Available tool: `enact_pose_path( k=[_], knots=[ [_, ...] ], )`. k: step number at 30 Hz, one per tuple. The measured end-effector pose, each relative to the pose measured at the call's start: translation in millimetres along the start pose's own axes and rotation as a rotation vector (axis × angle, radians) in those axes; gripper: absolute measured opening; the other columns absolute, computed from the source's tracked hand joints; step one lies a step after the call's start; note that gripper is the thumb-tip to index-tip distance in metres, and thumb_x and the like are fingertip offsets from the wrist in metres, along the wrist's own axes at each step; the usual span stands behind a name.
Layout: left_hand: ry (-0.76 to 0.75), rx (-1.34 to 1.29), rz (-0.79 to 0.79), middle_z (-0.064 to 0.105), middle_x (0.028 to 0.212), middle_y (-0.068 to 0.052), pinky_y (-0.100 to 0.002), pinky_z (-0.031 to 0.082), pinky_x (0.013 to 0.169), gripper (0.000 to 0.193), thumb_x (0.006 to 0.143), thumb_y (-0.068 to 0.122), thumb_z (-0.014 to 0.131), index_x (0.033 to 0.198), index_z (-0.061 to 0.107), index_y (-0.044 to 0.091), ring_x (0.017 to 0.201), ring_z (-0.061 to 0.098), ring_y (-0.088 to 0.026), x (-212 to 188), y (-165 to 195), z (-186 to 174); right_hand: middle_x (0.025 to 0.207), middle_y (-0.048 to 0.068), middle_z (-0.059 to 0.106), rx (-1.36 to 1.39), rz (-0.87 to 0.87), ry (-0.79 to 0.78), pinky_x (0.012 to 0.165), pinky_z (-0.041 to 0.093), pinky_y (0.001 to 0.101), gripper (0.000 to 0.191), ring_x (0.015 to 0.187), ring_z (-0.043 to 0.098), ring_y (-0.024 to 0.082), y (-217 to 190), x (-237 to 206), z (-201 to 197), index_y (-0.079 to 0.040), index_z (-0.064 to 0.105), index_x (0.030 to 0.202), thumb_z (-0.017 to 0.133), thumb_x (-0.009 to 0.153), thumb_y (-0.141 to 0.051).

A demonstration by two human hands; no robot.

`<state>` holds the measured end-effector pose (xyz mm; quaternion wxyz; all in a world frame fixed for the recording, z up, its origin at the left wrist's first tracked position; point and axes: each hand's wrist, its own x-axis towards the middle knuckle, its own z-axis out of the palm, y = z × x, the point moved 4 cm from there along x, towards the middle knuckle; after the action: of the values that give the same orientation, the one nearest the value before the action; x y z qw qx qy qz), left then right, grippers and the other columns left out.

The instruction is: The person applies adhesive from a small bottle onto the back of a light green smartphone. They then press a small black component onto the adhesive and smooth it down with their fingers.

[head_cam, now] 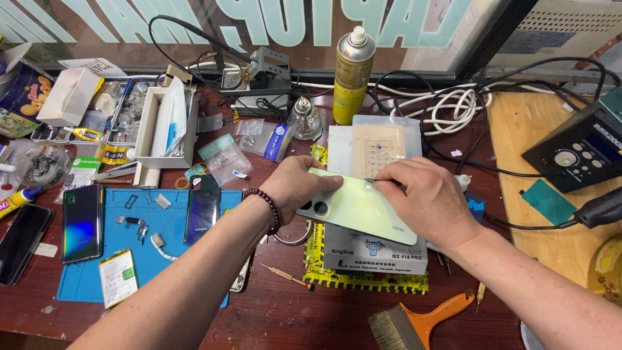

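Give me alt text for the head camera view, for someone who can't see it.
The left hand steadies a pale green phone, back up, on a grey box, while the right hand presses a thin metal tool at its top edge. Around them, a cluttered workbench holds a blue mat with other phones, a spray can and a brush.

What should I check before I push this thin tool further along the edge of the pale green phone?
1. Left hand steadying the pale green phone: ok, palm and fingers press its camera end.
2. Thin tool at the phone's far edge: ok, right hand pinches it there.
3. Tool tip inside the seam: cannot tell, too small to see.
4. Phone lying flat on the grey box: ok.
5. Box seated on the yellow mat: ok.
6. Cables out of the way of the right hand: ok, they lie behind it.
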<state>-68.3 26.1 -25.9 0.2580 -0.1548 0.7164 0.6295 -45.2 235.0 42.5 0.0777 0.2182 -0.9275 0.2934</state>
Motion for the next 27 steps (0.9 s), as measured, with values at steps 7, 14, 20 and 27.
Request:
enact_pose_path(
  k=[7, 14, 20, 27],
  knots=[
    [-0.008, -0.022, 0.001, 0.076, 0.088, -0.014, -0.031, 0.059, 0.056, 0.035, 0.081, 0.014, 0.082, 0.108, 0.068, -0.002, 0.068, 0.072, -0.017, -3, 1, -1, 0.083, 0.014, 0.073, -0.015, 0.014, -0.031, 0.072, 0.056, 0.0425, 0.014, 0.079, 0.072, 0.032, 5, 9, 5, -0.006, 0.076, 0.090, 0.075, 0.083, -0.018],
    [0.004, -0.004, 0.007, 0.076, 0.088, -0.014, -0.030, 0.058, 0.055, 0.036, 0.081, 0.014, 0.082, 0.109, 0.068, -0.002, 0.068, 0.071, -0.017, -3, 2, 0, 0.083, 0.013, 0.074, 0.012, -0.035, -0.045, 0.072, 0.056, 0.0422, 0.013, 0.081, 0.072, 0.032, 3, 10, 5, -0.007, 0.077, 0.088, 0.074, 0.084, -0.018],
    [0.001, 0.013, 0.009, 0.076, 0.088, -0.013, -0.030, 0.057, 0.055, 0.035, 0.081, 0.014, 0.082, 0.108, 0.067, -0.002, 0.068, 0.070, -0.017, -4, 3, 0, 0.077, 0.013, 0.076, 0.042, 0.218, -0.217, 0.069, 0.059, 0.0386, 0.018, 0.073, 0.076, 0.029, 14, 23, 5, -0.010, 0.079, 0.092, 0.076, 0.081, -0.024],
    [-0.004, 0.001, 0.000, 0.075, 0.087, -0.014, -0.031, 0.058, 0.055, 0.035, 0.081, 0.015, 0.082, 0.108, 0.067, -0.003, 0.066, 0.070, -0.017, -5, 3, -1, 0.075, 0.012, 0.076, 0.061, 0.278, -0.211, 0.066, 0.058, 0.0374, 0.019, 0.068, 0.076, 0.026, 15, 20, 2, -0.009, 0.077, 0.090, 0.079, 0.078, -0.024]
  ],
)
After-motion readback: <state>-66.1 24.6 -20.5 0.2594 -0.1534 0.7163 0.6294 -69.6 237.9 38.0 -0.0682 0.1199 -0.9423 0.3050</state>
